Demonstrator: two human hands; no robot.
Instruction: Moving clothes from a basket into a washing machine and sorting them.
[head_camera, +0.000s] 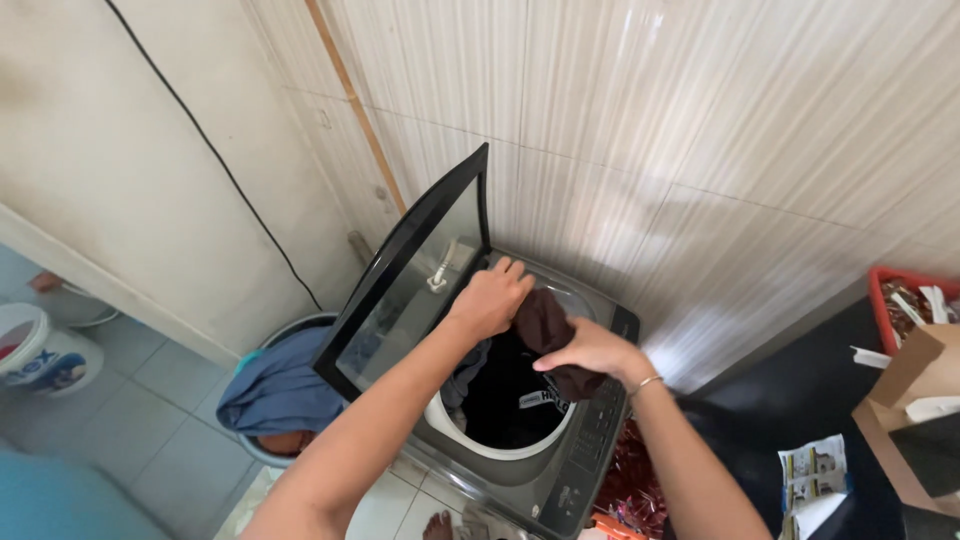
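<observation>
Hands, left hand (490, 300) and right hand (592, 350), both gripped a dark garment (545, 322) bunched over the top-loading washing machine (560, 480) drum, and a loose end risked snagging on the rim beneath the raised lid (410, 290).

I see a dark maroon cloth (545, 322) over a grey washing machine (560, 480) with black laundry (500, 395) inside, blue clothes (280, 390) beside it, a red crate (885, 290), and pale streaked wall tiles (700, 120).
</observation>
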